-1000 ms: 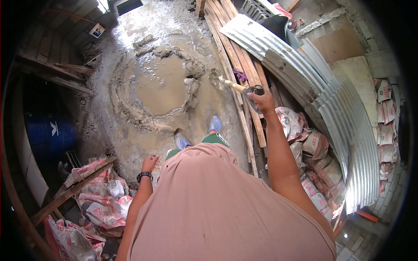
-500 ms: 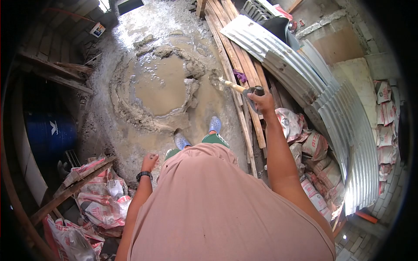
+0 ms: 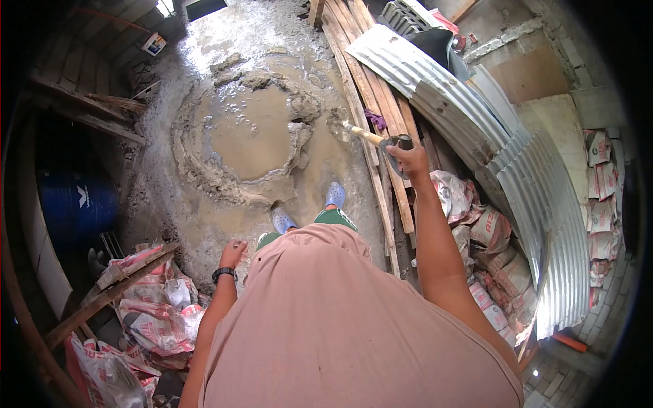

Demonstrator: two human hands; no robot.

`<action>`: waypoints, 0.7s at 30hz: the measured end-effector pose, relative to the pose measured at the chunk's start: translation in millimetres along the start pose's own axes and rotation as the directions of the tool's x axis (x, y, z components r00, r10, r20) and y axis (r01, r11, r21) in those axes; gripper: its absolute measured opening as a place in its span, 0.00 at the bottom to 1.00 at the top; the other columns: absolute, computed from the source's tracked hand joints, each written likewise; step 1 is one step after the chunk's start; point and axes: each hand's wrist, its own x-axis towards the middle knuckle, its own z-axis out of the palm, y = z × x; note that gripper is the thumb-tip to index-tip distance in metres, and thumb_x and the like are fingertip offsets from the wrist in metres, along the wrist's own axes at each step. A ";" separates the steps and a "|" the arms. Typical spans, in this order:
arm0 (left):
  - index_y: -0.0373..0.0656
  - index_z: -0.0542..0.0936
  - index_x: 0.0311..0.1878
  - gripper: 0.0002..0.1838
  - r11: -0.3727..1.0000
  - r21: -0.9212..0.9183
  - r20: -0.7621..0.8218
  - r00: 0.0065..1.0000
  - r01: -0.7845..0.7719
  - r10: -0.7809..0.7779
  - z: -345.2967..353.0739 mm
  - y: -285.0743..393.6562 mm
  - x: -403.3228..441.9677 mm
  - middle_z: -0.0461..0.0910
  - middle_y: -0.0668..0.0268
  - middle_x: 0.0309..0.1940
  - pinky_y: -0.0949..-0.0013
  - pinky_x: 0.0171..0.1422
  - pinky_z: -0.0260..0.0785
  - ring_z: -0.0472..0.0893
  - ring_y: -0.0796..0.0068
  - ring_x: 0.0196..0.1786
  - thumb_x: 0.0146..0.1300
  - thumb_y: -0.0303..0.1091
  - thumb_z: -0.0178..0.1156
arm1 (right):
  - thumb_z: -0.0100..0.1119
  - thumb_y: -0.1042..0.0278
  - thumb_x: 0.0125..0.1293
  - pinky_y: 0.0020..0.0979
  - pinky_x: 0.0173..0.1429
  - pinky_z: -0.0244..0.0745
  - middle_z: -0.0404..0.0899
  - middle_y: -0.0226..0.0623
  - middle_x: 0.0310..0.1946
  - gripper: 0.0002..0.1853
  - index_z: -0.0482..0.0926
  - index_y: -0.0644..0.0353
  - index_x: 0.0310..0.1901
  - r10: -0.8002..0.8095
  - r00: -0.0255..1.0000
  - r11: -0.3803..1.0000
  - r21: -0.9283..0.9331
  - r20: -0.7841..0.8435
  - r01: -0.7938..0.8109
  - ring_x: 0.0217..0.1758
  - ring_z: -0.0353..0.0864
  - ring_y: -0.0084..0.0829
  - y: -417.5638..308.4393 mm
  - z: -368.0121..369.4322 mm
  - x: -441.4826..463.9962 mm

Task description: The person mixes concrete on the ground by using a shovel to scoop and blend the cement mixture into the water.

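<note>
My right hand (image 3: 411, 160) is wrapped round the dark grip of a shovel (image 3: 364, 134). The shovel's pale wooden shaft slopes away to the left, and its mud-covered blade rests on the wet floor. Left of the blade lies a ring of wet mortar (image 3: 272, 186) around a pool of murky water (image 3: 248, 132). My left hand (image 3: 234, 252) hangs low beside my left hip, with a dark watch on the wrist. Its fingers look curled, but whether they are closed is hard to see.
Long wooden planks (image 3: 367, 81) lie right of the shovel, beside corrugated metal sheets (image 3: 503, 149). Cement bags (image 3: 491, 230) are piled on the right, and more bags (image 3: 153, 326) at the lower left. A blue drum (image 3: 78, 206) stands at the left.
</note>
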 end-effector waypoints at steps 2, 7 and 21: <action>0.44 0.76 0.53 0.20 1.000 -0.003 -0.004 1.000 0.001 -0.001 0.7 1.8 -0.9 0.82 0.66 0.32 0.70 0.29 0.72 0.80 0.75 0.26 0.65 0.47 0.62 | 0.73 0.68 0.54 0.21 0.19 0.53 0.71 0.19 0.21 0.10 0.81 0.57 0.34 -0.009 1.000 1.000 0.007 -0.011 0.009 0.17 0.63 0.12 -1.3 1.5 -1.5; 0.37 0.78 0.51 0.23 1.000 -0.009 -0.032 0.999 -0.019 0.019 3.5 8.1 -6.4 0.84 0.59 0.33 0.71 0.29 0.70 0.81 0.74 0.27 0.63 0.47 0.62 | 0.73 0.68 0.54 0.21 0.20 0.54 0.72 0.19 0.22 0.10 0.81 0.57 0.35 -0.037 0.999 0.999 -0.003 -0.030 0.037 0.18 0.64 0.12 3.3 1.7 -0.4; 0.41 0.77 0.53 0.21 1.000 0.011 0.011 1.000 -0.027 0.027 3.9 10.0 0.1 0.82 0.65 0.32 0.71 0.29 0.70 0.80 0.76 0.27 0.65 0.47 0.61 | 0.72 0.69 0.54 0.21 0.21 0.55 0.72 0.19 0.23 0.09 0.82 0.57 0.35 -0.007 1.000 0.999 0.035 -0.012 0.008 0.20 0.65 0.12 8.0 -6.2 0.5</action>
